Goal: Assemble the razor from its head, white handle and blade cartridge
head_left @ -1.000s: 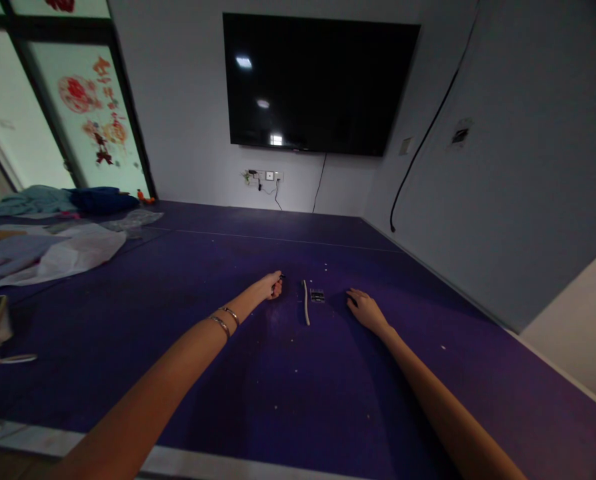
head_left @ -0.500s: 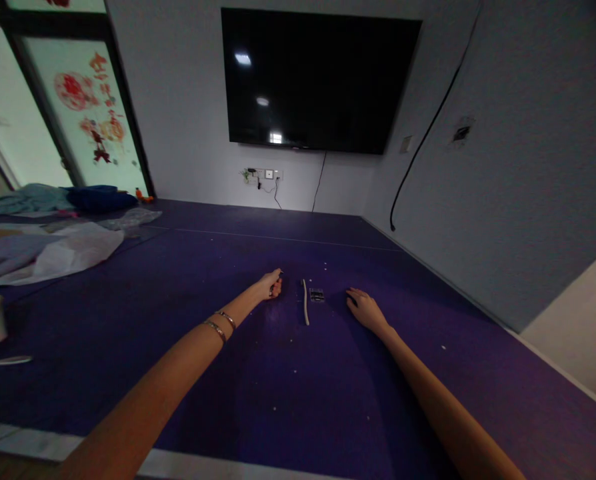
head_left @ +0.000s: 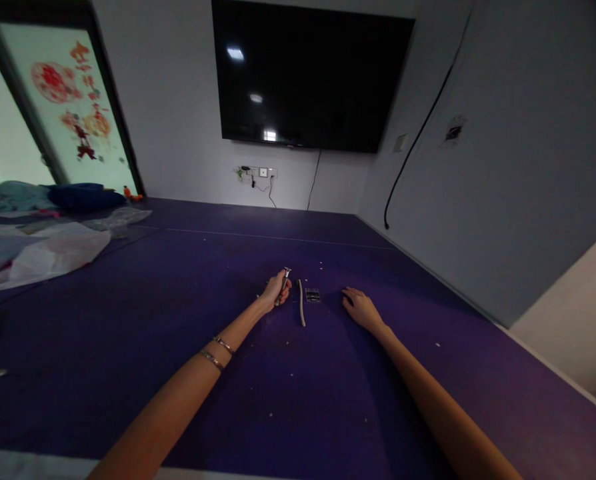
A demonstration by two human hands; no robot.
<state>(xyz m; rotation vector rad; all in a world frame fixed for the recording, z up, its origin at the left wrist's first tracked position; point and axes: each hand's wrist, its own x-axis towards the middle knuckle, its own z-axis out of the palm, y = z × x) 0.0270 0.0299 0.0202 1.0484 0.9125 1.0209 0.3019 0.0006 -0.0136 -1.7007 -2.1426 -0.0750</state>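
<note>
My left hand (head_left: 275, 292) is wrapped round a razor (head_left: 287, 272), its silver T-shaped head poking up above the fingers. Two bracelets (head_left: 217, 353) circle that forearm. Just to the right of this hand a slim pale stick, shaped like a toothbrush (head_left: 302, 307), lies lengthwise on the purple surface (head_left: 323, 387). Beside it sits a small clear pack (head_left: 313, 295) with dark pieces in it, too small to make out. Further right, my right hand (head_left: 361, 308) rests palm down on the surface, fingers loosely stretched, holding nothing.
Small white specks dot the surface. Plastic sheeting (head_left: 53, 250) and folded cloth (head_left: 85, 197) lie at the left. A television (head_left: 313, 73) hangs on the far wall above sockets (head_left: 263, 173) and cords. A black cable (head_left: 418, 143) dangles along the right wall.
My left hand has turned and moved slightly right, towards the pale stick, bringing the razor's head into plain sight. My right hand stays resting. The view has swung a little to the right.
</note>
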